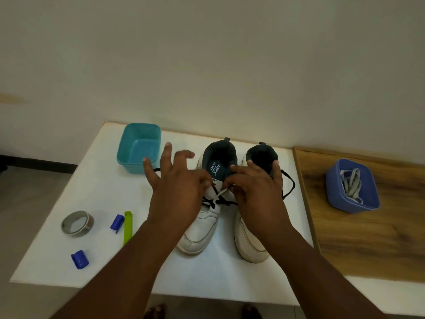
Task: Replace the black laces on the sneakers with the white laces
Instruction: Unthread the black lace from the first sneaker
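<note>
Two white sneakers stand side by side on the white table [110, 185], heels away from me. Black lace [222, 201] crosses the lower eyelets of the left sneaker [200, 229]. My left hand [177, 180] pinches at a black strand by the tongue with thumb and forefinger, its other fingers spread. My right hand [255, 189] lies over the right sneaker [249, 246] and pinches a thin white lace strand [222, 192] that slants across the left shoe's tongue. A black lace loop [290, 187] hangs off the right sneaker. More white laces [350, 185] lie coiled in a blue tub [368, 204].
A teal tub [138, 146] stands at the table's back left. A tape roll [77, 224], two blue clips [117, 222] [80, 259] and a green strip [127, 227] lie at the left front. The blue tub sits on a wooden surface [368, 245] on the right.
</note>
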A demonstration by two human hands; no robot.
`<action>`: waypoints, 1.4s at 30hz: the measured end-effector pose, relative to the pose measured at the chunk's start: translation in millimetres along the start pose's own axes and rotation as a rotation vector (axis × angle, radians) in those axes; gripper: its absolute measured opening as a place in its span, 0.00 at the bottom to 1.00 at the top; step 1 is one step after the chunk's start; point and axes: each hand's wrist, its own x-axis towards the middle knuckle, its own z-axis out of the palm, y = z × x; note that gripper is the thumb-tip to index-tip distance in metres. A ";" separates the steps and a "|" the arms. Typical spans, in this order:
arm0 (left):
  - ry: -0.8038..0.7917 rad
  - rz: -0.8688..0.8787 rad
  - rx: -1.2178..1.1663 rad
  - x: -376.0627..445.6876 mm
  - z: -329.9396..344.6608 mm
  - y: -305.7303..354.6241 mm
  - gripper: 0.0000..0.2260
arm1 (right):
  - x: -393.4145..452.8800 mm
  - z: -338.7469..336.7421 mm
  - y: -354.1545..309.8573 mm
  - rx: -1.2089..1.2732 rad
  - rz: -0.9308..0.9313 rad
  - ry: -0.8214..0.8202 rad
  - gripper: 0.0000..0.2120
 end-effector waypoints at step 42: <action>-0.059 -0.305 -0.232 5.1 -2.3 -7.3 0.09 | -3.1 -0.2 -2.7 0.043 -0.043 -0.108 0.11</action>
